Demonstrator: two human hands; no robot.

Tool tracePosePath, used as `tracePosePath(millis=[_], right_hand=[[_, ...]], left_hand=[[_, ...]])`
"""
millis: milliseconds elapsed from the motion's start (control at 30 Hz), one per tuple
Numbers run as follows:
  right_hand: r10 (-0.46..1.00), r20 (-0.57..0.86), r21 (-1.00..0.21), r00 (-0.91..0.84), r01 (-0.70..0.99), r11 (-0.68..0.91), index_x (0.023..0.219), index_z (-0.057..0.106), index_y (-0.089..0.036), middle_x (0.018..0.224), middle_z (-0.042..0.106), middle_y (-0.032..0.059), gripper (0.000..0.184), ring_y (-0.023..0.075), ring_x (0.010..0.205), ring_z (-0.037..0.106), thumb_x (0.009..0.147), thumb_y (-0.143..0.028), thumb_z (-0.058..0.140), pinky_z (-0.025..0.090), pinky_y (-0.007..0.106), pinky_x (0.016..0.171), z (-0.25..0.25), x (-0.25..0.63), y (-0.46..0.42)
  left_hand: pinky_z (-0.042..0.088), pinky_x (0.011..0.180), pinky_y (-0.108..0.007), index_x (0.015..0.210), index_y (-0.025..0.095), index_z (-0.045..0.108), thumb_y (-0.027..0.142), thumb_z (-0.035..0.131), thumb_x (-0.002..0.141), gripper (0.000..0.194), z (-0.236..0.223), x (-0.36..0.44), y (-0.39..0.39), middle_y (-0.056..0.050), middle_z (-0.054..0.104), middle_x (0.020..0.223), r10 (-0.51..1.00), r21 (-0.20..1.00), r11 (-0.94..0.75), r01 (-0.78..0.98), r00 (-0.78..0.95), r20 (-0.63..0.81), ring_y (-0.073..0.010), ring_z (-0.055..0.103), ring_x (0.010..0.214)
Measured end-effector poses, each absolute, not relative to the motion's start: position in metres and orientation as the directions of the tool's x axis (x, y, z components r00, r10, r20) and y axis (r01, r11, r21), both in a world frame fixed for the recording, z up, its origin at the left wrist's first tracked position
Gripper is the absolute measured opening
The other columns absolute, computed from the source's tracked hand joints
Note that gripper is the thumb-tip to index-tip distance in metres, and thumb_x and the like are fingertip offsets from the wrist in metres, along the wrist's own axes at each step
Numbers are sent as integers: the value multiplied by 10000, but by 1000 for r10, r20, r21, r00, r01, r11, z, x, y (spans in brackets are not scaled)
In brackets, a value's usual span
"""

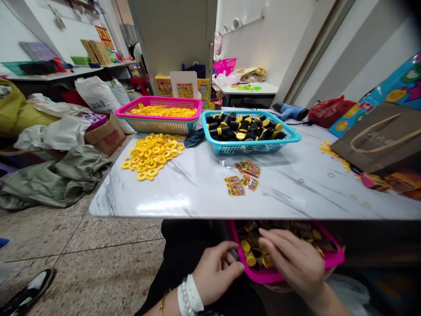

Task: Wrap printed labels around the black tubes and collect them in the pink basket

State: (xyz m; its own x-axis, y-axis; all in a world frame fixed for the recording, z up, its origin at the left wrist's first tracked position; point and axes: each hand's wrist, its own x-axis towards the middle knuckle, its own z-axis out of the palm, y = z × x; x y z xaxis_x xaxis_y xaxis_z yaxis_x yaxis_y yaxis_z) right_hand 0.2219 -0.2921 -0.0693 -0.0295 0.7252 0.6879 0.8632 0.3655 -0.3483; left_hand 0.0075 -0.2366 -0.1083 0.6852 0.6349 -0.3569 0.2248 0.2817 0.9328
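Below the table edge, a pink basket (263,277) holds small black pieces with yellow caps (250,259) and shiny wrapped bits. At its left rim is my left hand (215,271), fingers curled together. A small dark grey shape shows between finger and thumb, too hidden to name. My right hand (292,259) reaches over the basket with its fingers stretched out, touching or just above the pieces; its thumb is hidden. On the table, a blue basket (253,148) is full of black tubes with yellow caps (243,126). Several small printed packets (250,182) lie in front of it.
Yellow ring-shaped pieces (151,153) are heaped on the marbled table (197,202). Behind them stands a pink-rimmed basket (158,102) of yellow pieces. A brown paper bag (378,140) and blue heat-gun-like tool (291,111) are at right. Sacks (98,94) crowd the left floor.
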Motion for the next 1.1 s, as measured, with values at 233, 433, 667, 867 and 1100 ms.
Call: tracePosePath(millis=[233,433,667,867,1100], right_hand=[[897,441,-389,-23,896,214,914,789,-231,867,684,51,96,210,840,653,838,-258,737,527,340,764,-29,231,-181],[834,552,-476,25,830,291,718,673,-196,731,635,20,140,187,756,603,856,-202,691,491,329,732,-36,221,-175],[647,761,-420,42,792,443,853,697,-211,734,625,19,74,169,721,582,864,-138,690,480,309,682,-36,163,-218],[943,314,-854,113,469,228,1129,662,-180,916,665,46,323,166,746,607,873,-376,689,491,278,632,-24,155,-223],[997,39,-979,72,201,24,751,632,-165,643,578,-15,318,120,590,505,842,-465,685,408,232,550,-15,152,-211]], left_hand=[[430,551,-203,996,139,749,311,652,841,251,-65,5,-231,-22,621,679,721,974,78,211,663,-201,-104,517,572],[375,433,-177,1056,134,657,426,641,855,355,-24,-5,-194,-40,652,774,878,989,131,74,455,-150,-70,516,466],[275,375,-165,1002,128,617,531,696,778,467,-13,3,-169,41,546,541,872,967,253,-24,438,-217,-58,404,374],[283,447,-183,767,122,687,447,728,742,329,-14,-12,-163,28,554,580,839,979,204,-26,519,-161,-44,375,447],[366,562,-207,718,131,661,388,660,796,269,-14,-21,-162,2,588,641,874,995,50,88,478,-86,-91,464,581]])
